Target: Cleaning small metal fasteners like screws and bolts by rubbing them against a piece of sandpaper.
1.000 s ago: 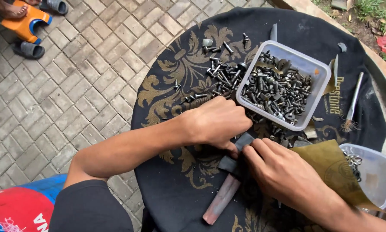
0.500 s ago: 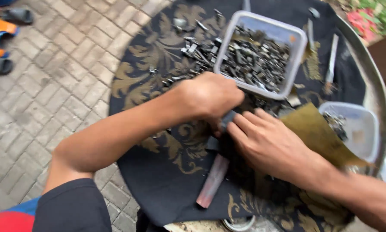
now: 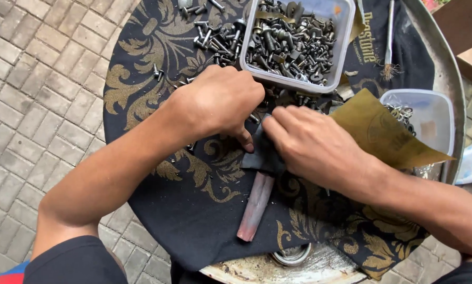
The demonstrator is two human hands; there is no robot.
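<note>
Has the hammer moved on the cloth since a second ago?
No. The hammer lies as before: its handle slants across the gold pattern of the cloth, head under both hands, below the bolt tub. Only the camera shifted.

hammer head hidden under hands, bolt tub top cut off

I see soft, even daylight with faint shadows and no harsh glare. Focus is sharp at centre; the frame's edges bend slightly, and the lower right looks softer.
</note>
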